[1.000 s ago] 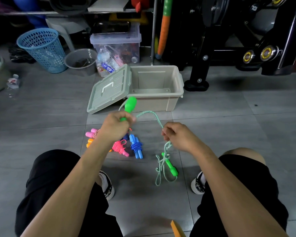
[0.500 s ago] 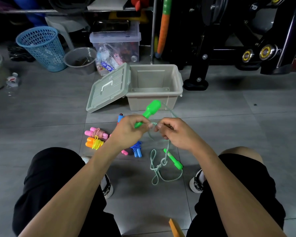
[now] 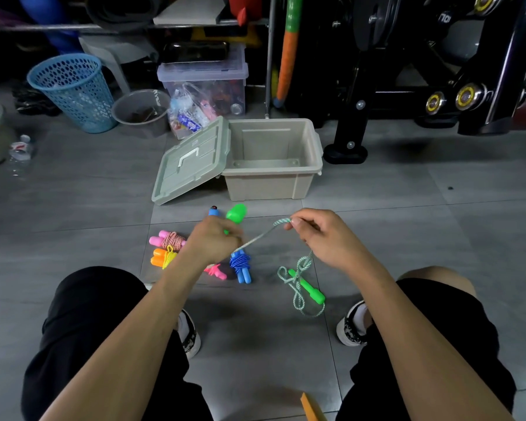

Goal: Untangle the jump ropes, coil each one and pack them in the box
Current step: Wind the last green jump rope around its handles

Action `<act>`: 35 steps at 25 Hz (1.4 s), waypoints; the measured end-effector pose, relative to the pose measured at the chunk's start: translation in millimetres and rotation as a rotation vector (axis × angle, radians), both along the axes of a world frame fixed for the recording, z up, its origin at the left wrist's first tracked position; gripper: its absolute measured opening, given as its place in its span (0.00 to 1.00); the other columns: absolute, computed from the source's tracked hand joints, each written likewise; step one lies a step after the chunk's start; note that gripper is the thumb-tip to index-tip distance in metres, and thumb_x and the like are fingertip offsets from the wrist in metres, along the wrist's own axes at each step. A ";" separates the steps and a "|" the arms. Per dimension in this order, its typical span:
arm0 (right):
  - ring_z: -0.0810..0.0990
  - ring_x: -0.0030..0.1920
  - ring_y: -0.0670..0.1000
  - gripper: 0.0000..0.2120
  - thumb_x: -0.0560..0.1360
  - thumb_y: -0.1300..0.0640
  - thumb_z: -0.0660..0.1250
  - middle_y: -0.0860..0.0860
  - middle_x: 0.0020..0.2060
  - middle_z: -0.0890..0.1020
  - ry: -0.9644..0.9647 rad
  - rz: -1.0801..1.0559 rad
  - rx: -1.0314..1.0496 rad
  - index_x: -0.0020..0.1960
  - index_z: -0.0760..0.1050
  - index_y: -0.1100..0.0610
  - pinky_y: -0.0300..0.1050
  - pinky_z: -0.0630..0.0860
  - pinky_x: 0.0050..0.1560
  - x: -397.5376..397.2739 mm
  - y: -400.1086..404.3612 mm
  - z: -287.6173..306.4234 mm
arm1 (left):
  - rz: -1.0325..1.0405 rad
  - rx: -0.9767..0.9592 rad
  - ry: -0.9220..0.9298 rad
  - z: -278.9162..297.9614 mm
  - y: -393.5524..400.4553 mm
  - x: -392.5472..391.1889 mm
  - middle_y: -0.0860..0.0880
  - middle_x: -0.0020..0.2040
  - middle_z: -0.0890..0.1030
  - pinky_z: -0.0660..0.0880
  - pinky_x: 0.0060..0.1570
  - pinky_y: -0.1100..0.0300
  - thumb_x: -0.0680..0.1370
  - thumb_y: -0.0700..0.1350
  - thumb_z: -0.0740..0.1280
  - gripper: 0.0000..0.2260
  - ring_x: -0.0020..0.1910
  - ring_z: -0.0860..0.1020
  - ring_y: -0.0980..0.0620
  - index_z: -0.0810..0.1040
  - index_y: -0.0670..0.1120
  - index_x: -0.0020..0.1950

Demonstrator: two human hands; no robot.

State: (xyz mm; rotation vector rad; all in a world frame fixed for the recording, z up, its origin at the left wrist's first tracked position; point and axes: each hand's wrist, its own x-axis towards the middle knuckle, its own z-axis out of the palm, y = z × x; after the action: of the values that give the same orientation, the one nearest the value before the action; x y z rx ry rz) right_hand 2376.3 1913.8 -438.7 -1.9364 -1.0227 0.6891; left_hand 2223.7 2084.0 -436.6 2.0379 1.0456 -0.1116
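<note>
My left hand (image 3: 211, 243) grips one green handle (image 3: 236, 214) of the green jump rope, the handle's tip pointing up and away. My right hand (image 3: 319, 238) pinches the pale green cord (image 3: 263, 237), stretched taut between both hands. The rest of the cord hangs down to a knotted tangle (image 3: 298, 278) around the second green handle (image 3: 308, 288) on the floor. Coiled ropes lie on the floor: pink (image 3: 167, 239), orange (image 3: 161, 257), blue (image 3: 240, 265), and a bright pink one (image 3: 217, 271) partly hidden by my left arm. The beige box (image 3: 274, 183) stands open beyond them.
The box's grey-green lid (image 3: 192, 162) leans against its left side. A blue mesh basket (image 3: 73, 92), a grey bowl (image 3: 142, 112) and a clear storage bin (image 3: 205, 86) stand at the back left. Black gym equipment (image 3: 407, 86) fills the back right. My knees and shoes flank the floor space.
My hands, close together half a second ago, have drawn apart, pulling the cord taut. The right hand moved right; the green handle swung back to point upward.
</note>
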 end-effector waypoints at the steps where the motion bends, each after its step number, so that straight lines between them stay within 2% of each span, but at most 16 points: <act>1: 0.68 0.30 0.48 0.12 0.81 0.52 0.60 0.49 0.28 0.70 0.013 0.032 0.017 0.43 0.79 0.42 0.42 0.67 0.31 -3.0 0.3 2.6 | -0.019 -0.028 -0.136 2.8 -5.3 0.5 0.53 0.49 0.83 0.71 0.54 0.65 0.74 0.44 0.72 0.07 0.49 0.79 0.56 0.84 0.48 0.52; 4: 0.66 0.29 0.52 0.13 0.81 0.54 0.61 0.54 0.28 0.70 0.032 0.100 0.034 0.42 0.80 0.44 0.45 0.65 0.31 -9.3 3.6 8.3 | -0.156 -0.051 -0.433 10.7 -18.4 5.1 0.65 0.41 0.81 0.68 0.48 0.73 0.75 0.47 0.72 0.05 0.43 0.78 0.67 0.85 0.52 0.50; 7: 0.70 0.31 0.55 0.16 0.81 0.55 0.61 0.62 0.34 0.77 0.047 0.093 0.023 0.39 0.79 0.41 0.49 0.69 0.33 -10.0 3.6 9.4 | -0.200 -0.064 -0.456 12.2 -25.3 6.9 0.59 0.35 0.80 0.70 0.39 0.69 0.76 0.47 0.70 0.04 0.34 0.75 0.60 0.83 0.53 0.42; 10: 0.77 0.34 0.48 0.16 0.81 0.56 0.60 0.53 0.37 0.82 0.087 0.067 -0.068 0.38 0.77 0.43 0.50 0.75 0.38 -7.3 2.6 0.6 | -0.084 -0.114 -0.476 13.5 -23.7 10.1 0.48 0.33 0.74 0.68 0.32 0.62 0.78 0.45 0.68 0.07 0.32 0.69 0.52 0.79 0.50 0.40; 12: 0.79 0.34 0.43 0.14 0.81 0.56 0.60 0.46 0.33 0.81 0.107 0.068 -0.148 0.39 0.77 0.46 0.44 0.75 0.39 -4.0 1.6 -8.2 | 0.062 -0.265 -0.571 16.2 -19.7 11.7 0.49 0.32 0.71 0.66 0.27 0.64 0.80 0.44 0.64 0.10 0.31 0.68 0.52 0.77 0.50 0.39; 15: 0.80 0.37 0.45 0.14 0.82 0.57 0.58 0.46 0.34 0.81 0.088 0.024 -0.270 0.39 0.76 0.50 0.41 0.74 0.41 3.1 -0.3 -17.9 | 0.272 -0.404 -0.689 16.6 -9.5 12.0 0.55 0.28 0.73 0.64 0.21 0.67 0.82 0.45 0.62 0.11 0.25 0.69 0.58 0.76 0.48 0.40; 16: 0.80 0.38 0.47 0.14 0.81 0.58 0.58 0.47 0.35 0.81 0.055 0.002 -0.299 0.39 0.75 0.50 0.41 0.74 0.41 5.0 -0.4 -18.6 | 0.327 -0.366 -0.636 15.6 -5.6 10.2 0.57 0.26 0.73 0.63 0.20 0.68 0.81 0.45 0.63 0.10 0.23 0.68 0.59 0.76 0.47 0.40; 18: 0.79 0.37 0.47 0.15 0.81 0.57 0.58 0.45 0.33 0.80 0.002 -0.081 -0.253 0.38 0.76 0.50 0.41 0.72 0.40 7.9 -0.1 -14.1 | 0.319 -0.171 -0.325 8.9 3.3 4.8 0.55 0.24 0.74 0.65 0.23 0.68 0.80 0.44 0.65 0.10 0.21 0.69 0.57 0.78 0.47 0.39; 20: 0.76 0.32 0.45 0.14 0.80 0.52 0.60 0.42 0.28 0.77 0.021 -0.152 -0.086 0.39 0.78 0.48 0.42 0.73 0.38 9.9 -2.0 -4.7 | 0.151 -0.050 0.008 0.5 3.7 1.2 0.48 0.34 0.80 0.71 0.33 0.65 0.78 0.41 0.66 0.06 0.32 0.76 0.51 0.82 0.45 0.43; 21: 0.74 0.32 0.45 0.13 0.80 0.51 0.60 0.42 0.27 0.76 0.043 -0.140 -0.023 0.40 0.79 0.46 0.45 0.74 0.38 9.0 -3.4 -0.4 | 0.100 -0.041 0.060 -0.6 -0.8 1.7 0.48 0.40 0.81 0.73 0.38 0.65 0.76 0.40 0.66 0.07 0.37 0.78 0.50 0.84 0.47 0.46; 24: 0.74 0.33 0.44 0.13 0.81 0.51 0.60 0.41 0.30 0.78 0.051 0.030 -0.020 0.41 0.80 0.43 0.53 0.78 0.42 -1.8 -2.5 6.6 | 0.092 -0.123 -0.236 5.6 -14.9 5.8 0.55 0.45 0.82 0.70 0.37 0.73 0.76 0.39 0.66 0.11 0.38 0.77 0.59 0.84 0.53 0.50; 27: 0.76 0.35 0.55 0.14 0.81 0.56 0.61 0.50 0.34 0.81 0.030 0.125 -0.043 0.40 0.80 0.45 0.58 0.78 0.44 -10.8 2.6 6.3 | -0.082 -0.177 -0.453 13.2 -26.0 6.3 0.63 0.41 0.83 0.70 0.39 0.76 0.77 0.44 0.70 0.07 0.39 0.78 0.67 0.84 0.56 0.47; 29: 0.78 0.35 0.51 0.13 0.81 0.56 0.61 0.51 0.34 0.80 0.048 0.118 -0.023 0.41 0.80 0.47 0.55 0.79 0.44 -11.1 2.5 5.3 | -0.187 -0.074 -0.432 13.5 -30.9 5.8 0.57 0.36 0.83 0.71 0.39 0.67 0.76 0.46 0.71 0.07 0.35 0.76 0.60 0.83 0.57 0.41; 31: 0.79 0.36 0.47 0.13 0.81 0.56 0.61 0.50 0.34 0.81 0.100 0.104 -0.020 0.41 0.79 0.48 0.49 0.79 0.43 -8.6 0.7 1.0 | -0.146 -0.041 -0.465 13.0 -30.1 8.1 0.55 0.30 0.78 0.67 0.34 0.66 0.77 0.44 0.70 0.08 0.29 0.71 0.59 0.80 0.54 0.38; 33: 0.79 0.34 0.44 0.12 0.82 0.58 0.60 0.47 0.34 0.80 0.126 0.118 -0.084 0.42 0.77 0.50 0.42 0.76 0.41 -5.5 0.1 -6.0 | 0.019 -0.147 -0.589 15.3 -24.8 10.2 0.50 0.31 0.73 0.64 0.30 0.63 0.78 0.41 0.68 0.10 0.28 0.67 0.55 0.78 0.51 0.38; 35: 0.79 0.34 0.44 0.12 0.82 0.59 0.58 0.47 0.35 0.81 0.111 0.124 -0.235 0.43 0.76 0.52 0.41 0.74 0.41 -2.6 -0.9 -15.0 | 0.180 -0.311 -0.728 18.8 -16.7 8.8 0.44 0.33 0.70 0.62 0.26 0.65 0.80 0.40 0.65 0.13 0.27 0.65 0.54 0.79 0.51 0.37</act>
State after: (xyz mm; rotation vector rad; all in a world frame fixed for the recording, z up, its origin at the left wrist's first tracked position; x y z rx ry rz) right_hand 2373.8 1912.9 -453.6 -2.0195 -1.0368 1.0153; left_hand 2232.5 2067.3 -417.8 1.5010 0.6821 0.4974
